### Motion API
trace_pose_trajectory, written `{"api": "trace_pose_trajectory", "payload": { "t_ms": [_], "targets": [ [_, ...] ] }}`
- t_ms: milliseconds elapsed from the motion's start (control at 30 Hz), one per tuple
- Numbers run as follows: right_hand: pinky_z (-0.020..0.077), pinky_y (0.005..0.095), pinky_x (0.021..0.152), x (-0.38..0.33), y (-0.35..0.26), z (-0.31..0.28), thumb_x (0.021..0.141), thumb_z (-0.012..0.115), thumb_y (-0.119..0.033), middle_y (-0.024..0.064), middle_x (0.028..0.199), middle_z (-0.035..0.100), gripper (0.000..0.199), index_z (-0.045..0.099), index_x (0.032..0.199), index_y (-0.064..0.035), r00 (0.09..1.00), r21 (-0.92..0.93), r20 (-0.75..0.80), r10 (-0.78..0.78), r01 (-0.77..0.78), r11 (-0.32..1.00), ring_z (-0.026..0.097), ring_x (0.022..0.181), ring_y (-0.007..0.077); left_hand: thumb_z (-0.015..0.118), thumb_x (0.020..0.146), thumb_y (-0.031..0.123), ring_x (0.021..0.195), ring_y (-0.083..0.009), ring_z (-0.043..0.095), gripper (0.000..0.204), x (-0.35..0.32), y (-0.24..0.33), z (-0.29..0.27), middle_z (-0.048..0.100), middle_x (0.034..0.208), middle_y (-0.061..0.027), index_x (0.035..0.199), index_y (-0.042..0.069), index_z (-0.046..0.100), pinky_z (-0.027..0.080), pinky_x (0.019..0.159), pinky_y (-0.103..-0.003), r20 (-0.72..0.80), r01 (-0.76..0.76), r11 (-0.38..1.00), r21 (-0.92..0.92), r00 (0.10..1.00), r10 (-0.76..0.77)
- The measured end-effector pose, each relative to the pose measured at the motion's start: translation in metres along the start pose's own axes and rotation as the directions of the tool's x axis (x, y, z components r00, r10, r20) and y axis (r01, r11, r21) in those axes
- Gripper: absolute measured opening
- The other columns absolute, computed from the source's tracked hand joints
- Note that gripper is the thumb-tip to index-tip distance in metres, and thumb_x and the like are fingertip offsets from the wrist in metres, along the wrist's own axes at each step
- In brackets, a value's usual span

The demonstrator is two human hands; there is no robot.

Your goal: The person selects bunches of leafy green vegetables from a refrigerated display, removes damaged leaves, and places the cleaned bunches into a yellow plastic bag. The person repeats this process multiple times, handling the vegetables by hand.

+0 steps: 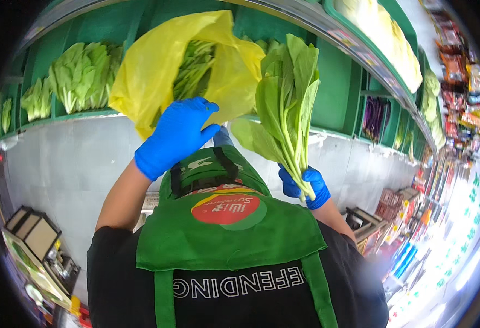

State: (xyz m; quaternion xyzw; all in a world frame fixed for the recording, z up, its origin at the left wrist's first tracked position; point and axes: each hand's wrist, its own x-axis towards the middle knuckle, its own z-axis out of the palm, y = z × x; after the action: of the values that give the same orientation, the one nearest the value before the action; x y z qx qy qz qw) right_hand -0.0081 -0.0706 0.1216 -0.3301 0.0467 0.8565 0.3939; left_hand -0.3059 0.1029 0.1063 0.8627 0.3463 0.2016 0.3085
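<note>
My right hand [312,186], in a blue glove, is closed round the stems of a bunch of leafy greens [287,109], its broad leaves pointing up and away from me. My left hand [178,131], gloved in blue too, is at the near side of a yellow plastic bag [147,65]. Its fingers are curled with the thumb apart, and a small dark green bit shows at the fingertips; what it grips is hidden. Through the bag's wide mouth show more green stems and leaves [194,71].
Green shelf bins [333,82] run across the far side. Lettuce-like greens [81,76] lie at left, purple eggplants [375,117] at right. Pale cabbages [387,44] fill a raised tray. Grey floor [59,158] lies below the shelf. Boxes [393,205] and hanging packets [464,87] stand at right.
</note>
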Motion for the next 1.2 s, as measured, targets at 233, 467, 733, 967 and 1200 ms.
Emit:
{"api": "trace_pose_trajectory", "payload": {
  "t_ms": [233, 467, 733, 967, 1200],
  "targets": [
    [0.0394, 0.0263, 0.048, -0.033, -0.013, -0.063, 0.073, 0.063, -0.022, 0.0071, 0.078, 0.048, 0.053, 0.041, 0.117, -0.0021, 0.97, 0.015, -0.091, -0.226, 0.228, 0.973, 0.046, 0.054, 0.0154, 0.063, 0.081, 0.023, 0.076, -0.0239, 0.063, 0.027, 0.035, 0.076, 0.024, 0.065, 0.083, -0.0141, 0.098, 0.003, 0.063, 0.048, 0.069, -0.03, 0.402, 0.212, 0.849, -0.484, 0.916, 0.0],
    [0.051, 0.0308, 0.06, -0.076, -0.128, -0.148, 0.075, 0.063, -0.019, 0.0122, 0.088, 0.058, 0.049, 0.047, 0.117, 0.0002, 0.854, -0.444, -0.276, -0.441, 0.294, 0.847, 0.06, 0.069, 0.0218, 0.062, 0.085, 0.022, 0.116, -0.022, 0.048, 0.058, 0.11, 0.118, 0.189, 0.048, 0.127, -0.0132, 0.133, 0.003, 0.037, 0.039, 0.097, -0.033, 0.604, 0.517, 0.534, -0.669, 0.797, -0.015],
    [0.0485, 0.0427, 0.066, -0.039, -0.177, -0.18, 0.07, 0.069, -0.016, 0.0239, 0.096, 0.058, 0.062, 0.039, 0.121, 0.0001, 0.412, -0.904, -0.008, -0.911, -0.392, -0.17, 0.06, 0.08, 0.0392, 0.06, 0.085, 0.023, 0.106, -0.023, 0.053, 0.054, 0.257, 0.178, 0.349, 0.052, 0.119, -0.0134, 0.13, 0.004, 0.038, 0.045, 0.09, -0.037, 0.505, 0.434, -0.388, -0.813, 0.857, -0.099],
    [0.0469, 0.0353, 0.073, -0.041, -0.171, -0.17, 0.077, 0.07, -0.022, 0.0162, 0.102, 0.052, 0.064, 0.034, 0.126, -0.0009, 0.45, -0.971, 0.238, -0.861, 0.098, -0.217, 0.057, 0.083, 0.0252, 0.057, 0.081, 0.023, 0.113, -0.0328, 0.05, 0.06, 0.252, 0.131, 0.336, 0.05, 0.123, -0.0194, 0.132, 0.001, 0.036, 0.039, 0.097, -0.047, 0.614, 0.493, -0.536, -0.686, 0.787, -0.062],
    [0.0486, 0.0322, 0.076, -0.045, -0.19, -0.177, 0.086, 0.06, -0.025, 0.0085, 0.101, 0.059, 0.032, 0.05, 0.108, -0.0048, 0.892, -0.318, -0.216, -0.396, 0.319, 0.893, 0.058, 0.09, 0.0172, 0.06, 0.068, 0.018, 0.113, -0.0372, 0.05, 0.068, 0.224, 0.105, 0.304, 0.05, 0.122, -0.0225, 0.13, 0.0, 0.038, 0.04, 0.097, -0.05, 0.512, 0.38, -0.465, -0.799, 0.836, -0.198]
  ]
}}
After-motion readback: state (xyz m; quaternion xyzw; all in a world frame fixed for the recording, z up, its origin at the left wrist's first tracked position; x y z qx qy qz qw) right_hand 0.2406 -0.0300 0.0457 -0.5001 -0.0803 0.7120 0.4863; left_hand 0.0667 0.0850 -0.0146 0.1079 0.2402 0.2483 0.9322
